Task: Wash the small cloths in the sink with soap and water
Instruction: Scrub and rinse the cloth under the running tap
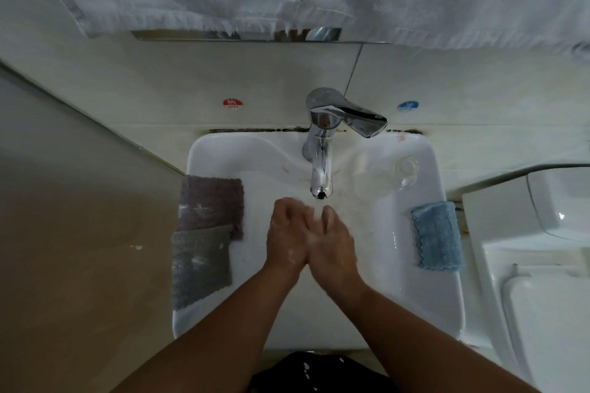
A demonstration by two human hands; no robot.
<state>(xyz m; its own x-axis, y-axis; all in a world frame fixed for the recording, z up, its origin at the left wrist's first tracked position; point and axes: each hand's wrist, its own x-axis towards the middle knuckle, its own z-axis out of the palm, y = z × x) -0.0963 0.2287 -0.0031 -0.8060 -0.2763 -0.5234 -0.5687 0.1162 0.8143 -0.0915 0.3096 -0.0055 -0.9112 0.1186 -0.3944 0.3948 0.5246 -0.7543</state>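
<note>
Hands: the left hand and the right hand are pressed palm to palm over the middle of the sink. The fingers look mostly straight and hold nothing. There are white suds on the skin.
Water: it runs from the tap at the back edge, down onto the fingertips.
Left cloths: a purple cloth and a grey cloth lie on the left edge of the sink. The grey one sits nearer the front and partly on top of the purple one.
Right cloth: a blue cloth lies on the right edge, with its long side running back to front.
Which hand is nearer: the left hand is closer to the purple and grey cloths. The right hand is closer to the blue one. Each side is a short reach sideways.
My guess: no cloth is in the bowl now, so a hand must next bring one under the water.
</note>
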